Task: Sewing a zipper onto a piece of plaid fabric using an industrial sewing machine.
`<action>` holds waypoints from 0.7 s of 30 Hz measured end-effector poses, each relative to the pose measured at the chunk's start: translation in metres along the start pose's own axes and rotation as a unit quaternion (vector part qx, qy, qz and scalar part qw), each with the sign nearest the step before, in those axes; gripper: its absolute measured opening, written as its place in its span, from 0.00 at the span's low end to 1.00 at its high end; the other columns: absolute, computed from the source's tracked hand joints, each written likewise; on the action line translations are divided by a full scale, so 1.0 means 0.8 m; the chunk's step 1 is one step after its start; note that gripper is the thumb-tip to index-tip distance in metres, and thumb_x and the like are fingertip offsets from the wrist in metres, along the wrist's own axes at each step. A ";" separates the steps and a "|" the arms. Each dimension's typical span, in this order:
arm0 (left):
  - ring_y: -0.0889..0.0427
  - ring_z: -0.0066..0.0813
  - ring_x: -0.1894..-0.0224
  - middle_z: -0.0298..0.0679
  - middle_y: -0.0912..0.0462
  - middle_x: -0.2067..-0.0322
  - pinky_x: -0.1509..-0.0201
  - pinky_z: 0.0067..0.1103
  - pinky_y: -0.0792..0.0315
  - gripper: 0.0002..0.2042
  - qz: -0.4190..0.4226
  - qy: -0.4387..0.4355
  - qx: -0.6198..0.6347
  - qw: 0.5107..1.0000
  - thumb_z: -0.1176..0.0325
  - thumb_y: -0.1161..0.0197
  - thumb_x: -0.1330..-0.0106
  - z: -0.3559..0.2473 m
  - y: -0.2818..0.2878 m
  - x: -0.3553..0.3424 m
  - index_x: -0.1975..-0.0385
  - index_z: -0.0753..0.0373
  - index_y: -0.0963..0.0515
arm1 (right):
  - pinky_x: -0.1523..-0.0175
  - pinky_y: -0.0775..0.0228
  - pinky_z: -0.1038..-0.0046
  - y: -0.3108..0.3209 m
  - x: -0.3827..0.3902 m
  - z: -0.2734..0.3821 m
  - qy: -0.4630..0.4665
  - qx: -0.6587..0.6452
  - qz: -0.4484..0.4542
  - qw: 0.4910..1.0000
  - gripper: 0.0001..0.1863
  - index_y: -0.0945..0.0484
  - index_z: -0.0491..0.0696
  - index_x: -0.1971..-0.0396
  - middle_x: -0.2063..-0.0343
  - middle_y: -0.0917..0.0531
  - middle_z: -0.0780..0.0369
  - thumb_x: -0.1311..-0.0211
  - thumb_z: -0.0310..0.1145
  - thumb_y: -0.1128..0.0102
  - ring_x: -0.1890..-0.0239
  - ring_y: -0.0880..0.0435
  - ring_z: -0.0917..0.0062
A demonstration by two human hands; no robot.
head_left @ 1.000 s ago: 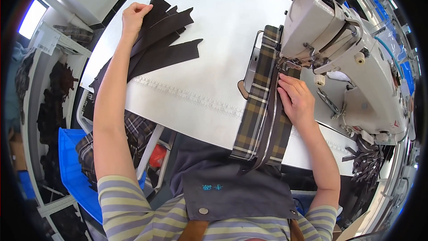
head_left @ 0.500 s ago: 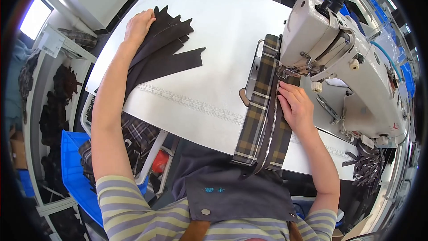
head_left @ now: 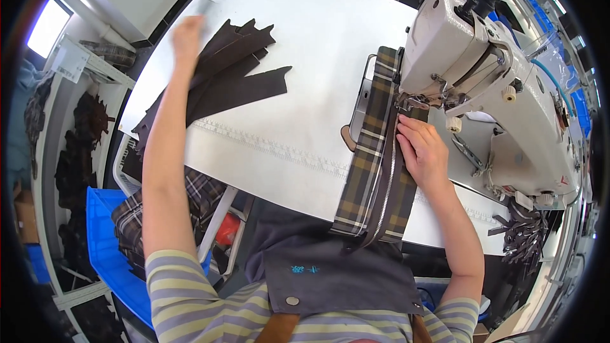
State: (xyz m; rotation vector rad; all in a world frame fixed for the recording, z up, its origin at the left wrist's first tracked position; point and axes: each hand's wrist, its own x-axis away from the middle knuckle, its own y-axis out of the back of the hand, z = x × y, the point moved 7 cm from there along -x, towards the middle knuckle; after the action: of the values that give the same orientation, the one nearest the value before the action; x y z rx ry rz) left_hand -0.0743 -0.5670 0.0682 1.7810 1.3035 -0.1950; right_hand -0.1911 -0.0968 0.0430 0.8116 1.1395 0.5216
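A plaid fabric strip (head_left: 359, 181) lies lengthwise under the sewing machine (head_left: 445, 51), its lower end over the table's front edge. A metal-toothed zipper (head_left: 389, 194) on dark tape runs along it. My right hand (head_left: 424, 152) holds the zipper with its fingertips just below the presser foot. At the upper left my left hand (head_left: 188, 39) is raised and smeared by motion, with a blurred greyish shape at its fingertips that I cannot make out. Beside it, dark fabric pieces (head_left: 238, 89) with notched ends lie fanned out on the white table (head_left: 311, 44).
A blue bin (head_left: 105, 216) with plaid cloth stands at the lower left, next to a shelf (head_left: 95, 121) holding dark pieces. A measuring scale (head_left: 267, 146) crosses the tabletop. A dark bundle of strips (head_left: 526, 232) hangs at the right edge.
My left hand has come off the notched ends of the dark fabric pieces and moved slightly left; those pieces have settled a little lower. My right hand and the plaid strip have stayed put.
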 end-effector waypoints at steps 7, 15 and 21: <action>0.22 0.36 0.43 0.48 0.18 0.51 0.44 0.24 0.28 0.11 0.396 -0.164 0.062 0.901 0.67 0.34 0.40 -0.143 0.021 0.213 0.62 0.67 0.18 | 0.55 0.24 0.73 -0.001 0.002 -0.002 0.005 -0.005 -0.012 1.000 0.09 0.19 0.45 0.65 0.58 0.16 0.63 0.48 0.27 0.33 0.58 0.18 0.71; 0.28 0.49 0.40 0.45 0.22 0.46 0.42 0.34 0.28 0.19 0.436 -0.242 0.042 0.866 0.81 0.38 0.46 -0.228 0.066 0.356 0.52 0.63 0.21 | 0.54 0.24 0.73 -0.001 0.006 -0.005 -0.001 -0.019 -0.004 1.000 0.09 0.19 0.44 0.64 0.57 0.16 0.63 0.47 0.27 0.33 0.58 0.18 0.70; 0.33 0.45 0.36 0.40 0.33 0.37 0.41 0.38 0.31 0.30 0.524 -0.433 -0.158 0.716 0.76 0.39 0.48 -0.251 0.076 0.360 0.39 0.58 0.31 | 0.56 0.24 0.73 -0.001 0.004 -0.004 0.005 -0.015 -0.020 1.000 0.09 0.18 0.46 0.67 0.60 0.16 0.65 0.48 0.30 0.32 0.59 0.19 0.72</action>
State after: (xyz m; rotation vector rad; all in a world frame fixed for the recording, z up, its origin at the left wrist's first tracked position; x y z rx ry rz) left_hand 0.0294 -0.2267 0.0524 1.5272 -0.4040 -0.1131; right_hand -0.1932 -0.0942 0.0402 0.7606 1.1516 0.5092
